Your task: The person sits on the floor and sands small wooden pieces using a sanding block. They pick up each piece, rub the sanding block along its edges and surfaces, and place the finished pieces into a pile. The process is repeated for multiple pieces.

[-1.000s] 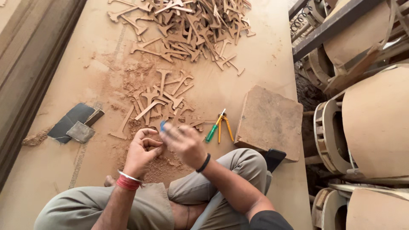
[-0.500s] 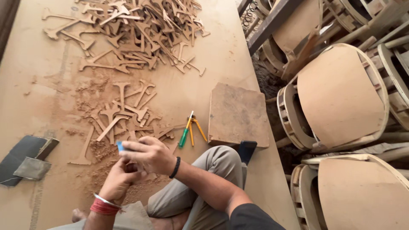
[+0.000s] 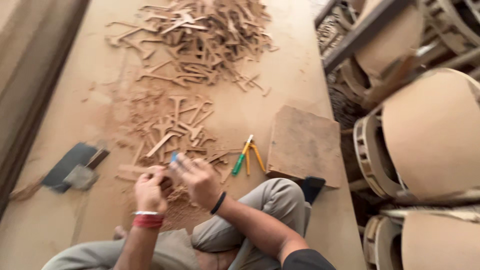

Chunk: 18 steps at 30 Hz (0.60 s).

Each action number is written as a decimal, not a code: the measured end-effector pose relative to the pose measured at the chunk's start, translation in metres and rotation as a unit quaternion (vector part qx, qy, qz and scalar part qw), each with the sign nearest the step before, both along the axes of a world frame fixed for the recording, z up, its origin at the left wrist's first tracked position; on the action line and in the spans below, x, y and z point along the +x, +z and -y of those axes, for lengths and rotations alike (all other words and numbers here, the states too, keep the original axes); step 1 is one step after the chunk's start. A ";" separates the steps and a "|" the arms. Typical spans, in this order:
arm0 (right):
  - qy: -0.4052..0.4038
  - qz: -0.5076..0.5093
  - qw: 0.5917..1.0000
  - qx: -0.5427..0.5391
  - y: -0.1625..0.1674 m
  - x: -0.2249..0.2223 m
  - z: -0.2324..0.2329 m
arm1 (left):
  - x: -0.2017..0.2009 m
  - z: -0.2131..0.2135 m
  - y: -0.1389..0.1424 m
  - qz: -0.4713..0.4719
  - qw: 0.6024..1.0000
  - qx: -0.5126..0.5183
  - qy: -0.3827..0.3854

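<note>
I sit cross-legged on a brown board floor (image 3: 300, 65). My left hand (image 3: 150, 190), with a red band and a metal bangle at the wrist, grips a thin flat wooden cut-out piece (image 3: 131, 170) that sticks out to the left. My right hand (image 3: 199, 179), with a black band at the wrist, presses a small blue object (image 3: 173, 156) against that piece. Sawdust (image 3: 175, 212) lies under both hands. The picture is blurred, so the blue object's shape is unclear.
Small wooden cut-outs (image 3: 175, 125) lie ahead of my hands, a bigger heap (image 3: 210, 35) farther off. Green-and-yellow pliers (image 3: 247, 155) and a square wooden block (image 3: 305, 145) lie to the right, a dark sanding block (image 3: 70, 167) left. Curved wooden chair parts (image 3: 425, 130) stack at right.
The view has swung left and down again. Both hands stay together over the sawdust, still working the blue object against the wooden piece.
</note>
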State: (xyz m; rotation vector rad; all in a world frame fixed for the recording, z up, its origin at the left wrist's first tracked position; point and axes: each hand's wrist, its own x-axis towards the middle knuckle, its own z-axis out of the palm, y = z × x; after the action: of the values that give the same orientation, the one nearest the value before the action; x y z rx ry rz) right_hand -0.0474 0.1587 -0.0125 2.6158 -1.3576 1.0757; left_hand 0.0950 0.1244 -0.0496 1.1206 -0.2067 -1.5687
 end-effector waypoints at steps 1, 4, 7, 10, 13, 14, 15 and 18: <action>-0.022 0.005 1.000 0.016 -0.003 0.001 0.000 | 0.000 0.000 0.001 0.010 1.000 -0.012 0.001; 0.047 -0.028 0.998 -0.008 -0.008 -0.001 0.001 | -0.001 -0.001 0.004 0.003 0.998 -0.043 0.050; 0.056 -0.027 0.997 -0.044 -0.012 -0.004 0.006 | -0.002 -0.002 0.006 0.028 0.998 -0.031 0.049; 0.002 0.008 0.999 -0.038 -0.014 -0.007 0.013 | -0.002 -0.002 0.002 0.056 0.997 -0.050 0.021; -0.028 0.004 1.000 -0.012 -0.016 -0.008 0.010 | 0.000 -0.002 -0.001 0.021 0.996 -0.081 0.025; 0.007 -0.009 1.000 -0.024 -0.017 -0.009 0.007 | 0.000 -0.003 -0.003 0.027 0.995 -0.093 0.039; 0.042 -0.020 0.998 -0.040 -0.017 -0.008 0.005 | 0.002 -0.002 -0.003 0.034 0.992 -0.108 0.053; 0.072 -0.054 0.994 -0.065 -0.016 -0.009 0.005 | 0.005 -0.004 0.001 0.006 0.998 -0.056 0.038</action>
State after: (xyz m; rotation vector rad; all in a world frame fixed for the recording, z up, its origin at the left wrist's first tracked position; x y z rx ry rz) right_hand -0.0563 0.1539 -0.0289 2.6667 -1.0560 0.9842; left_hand 0.1004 0.1287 -0.0489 1.0391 -0.2554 -1.4653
